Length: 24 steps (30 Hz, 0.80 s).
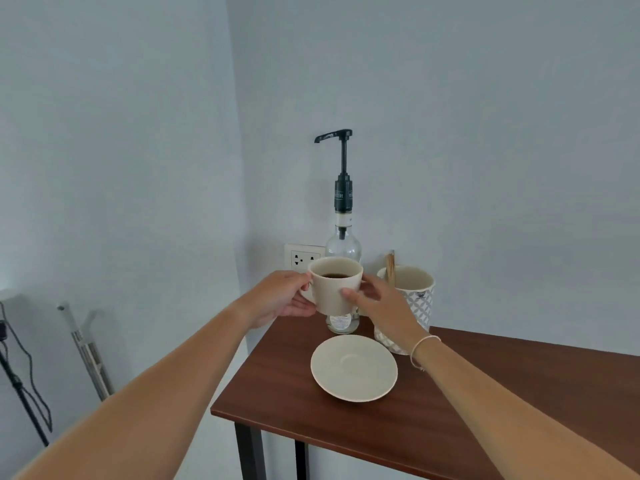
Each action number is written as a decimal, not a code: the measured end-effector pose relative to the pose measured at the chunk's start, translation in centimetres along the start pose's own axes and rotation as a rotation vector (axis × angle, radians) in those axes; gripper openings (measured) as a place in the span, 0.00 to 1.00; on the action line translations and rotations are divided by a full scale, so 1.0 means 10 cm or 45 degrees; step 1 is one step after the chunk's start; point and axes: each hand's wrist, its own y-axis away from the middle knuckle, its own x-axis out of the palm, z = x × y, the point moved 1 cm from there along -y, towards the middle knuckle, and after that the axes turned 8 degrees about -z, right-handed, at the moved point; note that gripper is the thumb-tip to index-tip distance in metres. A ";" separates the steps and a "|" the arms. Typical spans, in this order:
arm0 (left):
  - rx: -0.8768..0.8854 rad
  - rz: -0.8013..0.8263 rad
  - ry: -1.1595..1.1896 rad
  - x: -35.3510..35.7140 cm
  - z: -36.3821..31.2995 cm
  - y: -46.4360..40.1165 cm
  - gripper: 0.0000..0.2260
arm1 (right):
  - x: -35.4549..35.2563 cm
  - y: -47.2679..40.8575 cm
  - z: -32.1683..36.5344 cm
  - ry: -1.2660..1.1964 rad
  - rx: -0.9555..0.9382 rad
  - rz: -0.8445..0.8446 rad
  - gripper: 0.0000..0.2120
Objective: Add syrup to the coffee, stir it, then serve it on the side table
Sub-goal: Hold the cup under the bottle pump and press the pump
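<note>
A: Lifting the cup (335, 285) of coffee (335, 275) clear of the saucer (354, 367), I'd say, to bring it under the spout of the syrup bottle (343, 202) at the table's (485, 393) far edge.

B: So the syrup step is only starting?

A: Seems so. Next the cup's mouth must sit beneath that spout, with one hand freed to press the pump.

B: And the hands?

A: Left hand (285, 299) is closed on the handle side; right hand (375, 299) cradles the other wall, fingers curled. The stirrers (390, 268) wait in the patterned holder (410, 299).
</note>
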 end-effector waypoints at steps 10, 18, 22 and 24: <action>0.096 -0.033 0.019 -0.34 -0.75 -0.26 0.12 | -0.15 -0.75 0.82 -0.035 -0.142 -0.293 0.26; 0.182 -0.115 0.009 -0.49 -1.23 -0.53 0.12 | -0.14 -1.59 1.45 -0.211 -0.033 -0.427 0.16; 0.208 -0.139 -0.024 -0.54 -1.36 -0.66 0.12 | -0.09 -1.87 1.63 -0.245 -0.019 -0.485 0.22; 0.214 -0.147 -0.040 -0.56 -1.40 -0.72 0.12 | -0.07 -1.97 1.67 -0.295 0.011 -0.481 0.21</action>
